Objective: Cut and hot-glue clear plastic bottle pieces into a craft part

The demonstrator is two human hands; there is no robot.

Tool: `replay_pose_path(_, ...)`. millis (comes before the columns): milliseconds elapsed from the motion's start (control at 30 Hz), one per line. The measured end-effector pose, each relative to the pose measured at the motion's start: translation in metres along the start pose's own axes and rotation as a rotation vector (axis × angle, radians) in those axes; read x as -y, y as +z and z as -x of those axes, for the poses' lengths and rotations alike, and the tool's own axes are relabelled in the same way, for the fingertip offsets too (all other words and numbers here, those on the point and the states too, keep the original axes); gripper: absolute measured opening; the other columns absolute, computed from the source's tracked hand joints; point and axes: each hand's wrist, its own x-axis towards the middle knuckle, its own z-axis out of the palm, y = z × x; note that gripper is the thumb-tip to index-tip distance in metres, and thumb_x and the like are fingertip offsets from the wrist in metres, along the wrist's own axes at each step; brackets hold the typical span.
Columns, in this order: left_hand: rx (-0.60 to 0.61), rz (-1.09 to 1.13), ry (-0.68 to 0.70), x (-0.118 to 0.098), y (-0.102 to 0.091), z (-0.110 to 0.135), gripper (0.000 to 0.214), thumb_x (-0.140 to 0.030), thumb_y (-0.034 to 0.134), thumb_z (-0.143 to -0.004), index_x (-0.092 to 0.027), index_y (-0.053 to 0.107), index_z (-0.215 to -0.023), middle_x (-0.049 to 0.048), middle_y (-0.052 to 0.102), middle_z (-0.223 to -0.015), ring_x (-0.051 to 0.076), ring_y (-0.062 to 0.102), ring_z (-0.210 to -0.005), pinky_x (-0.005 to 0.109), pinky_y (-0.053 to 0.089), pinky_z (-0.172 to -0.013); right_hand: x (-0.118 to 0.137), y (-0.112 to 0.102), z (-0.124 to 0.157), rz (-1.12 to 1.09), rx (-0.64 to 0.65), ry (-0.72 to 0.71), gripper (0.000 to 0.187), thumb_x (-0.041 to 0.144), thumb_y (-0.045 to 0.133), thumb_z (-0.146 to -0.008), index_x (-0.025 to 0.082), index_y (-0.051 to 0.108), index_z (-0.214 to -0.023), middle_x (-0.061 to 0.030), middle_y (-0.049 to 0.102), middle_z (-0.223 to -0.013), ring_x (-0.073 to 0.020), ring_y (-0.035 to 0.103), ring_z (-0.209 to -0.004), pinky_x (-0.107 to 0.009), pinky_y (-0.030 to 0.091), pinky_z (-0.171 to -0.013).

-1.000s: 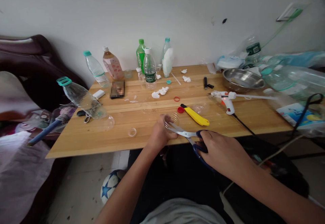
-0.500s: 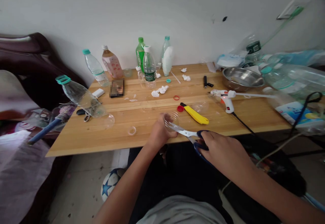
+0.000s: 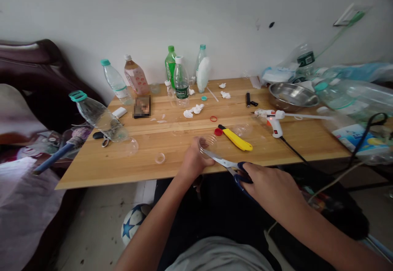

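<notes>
While R hand [image 3: 270, 183] grips, scissors [image 3: 226, 163] pt L, slightly fwd.

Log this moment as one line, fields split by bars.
left hand: holds clear plastic piece | right hand: holds scissors, blades at the piece | table: yellow cutter, glue gun

my left forearm [image 3: 153, 230] cut off by lower edge, ball [image 3: 132, 224] partly hidden behind it, box [image 3: 142, 107] blurred into squares, my scissors' [image 3: 227, 163] tips too small to tell
</notes>
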Motion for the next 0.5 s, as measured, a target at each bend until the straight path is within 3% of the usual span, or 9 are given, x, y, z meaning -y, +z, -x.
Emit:
replay_pose_path(200,-0.003,-0.061,0.053,-0.005,0.000,0.007,0.068,-0.014,0.083,-0.063,-0.019,0.046,-0.121,0.0147,0.065,-0.120,0.031,0.064,-0.115,0.050,0.050,-0.101,-0.003,-0.005,0.005,-0.040,0.133,-0.038,0.004,0.020,0.062,-0.090,0.019,0.058,-0.092,-0.0062,0.074,-0.082,-0.0246,0.074,-0.071,-0.031,0.045,-0.055)
replay_pose_path(367,0.094,-0.107,0.184,-0.010,-0.006,0.017,0.067,-0.027,0.071,-0.080,-0.016,0.038,-0.137,0.0229,0.048,-0.145,0.036,0.045,-0.140,0.057,0.034,-0.116,-0.007,0.009,0.010,-0.005,0.012,-0.042,0.017,0.014,0.064,-0.084,0.017,0.053,-0.097,-0.0138,0.067,-0.099,-0.0294,0.068,-0.094,-0.032,0.052,-0.061)
replay_pose_path(433,0.147,-0.096,0.234,-0.011,-0.010,0.018,0.067,-0.027,0.065,-0.086,-0.018,0.032,-0.144,0.0214,0.041,-0.152,0.033,0.039,-0.145,0.055,0.029,-0.119,-0.007,0.012,0.010,-0.008,-0.023,-0.034,0.021,0.018,0.067,-0.083,0.016,0.053,-0.098,-0.0143,0.065,-0.099,-0.0304,0.067,-0.095,-0.034,0.053,-0.062)
replay_pose_path(500,0.185,-0.048,0.244,-0.010,-0.014,0.016,0.066,-0.026,0.062,-0.089,-0.020,0.031,-0.146,0.0183,0.045,-0.150,0.031,0.041,-0.143,0.054,0.029,-0.120,-0.006,0.008,0.009,-0.038,-0.011,-0.022,0.020,0.019,0.066,-0.083,0.016,0.053,-0.098,-0.0132,0.065,-0.098,-0.0295,0.067,-0.093,-0.035,0.054,-0.064)
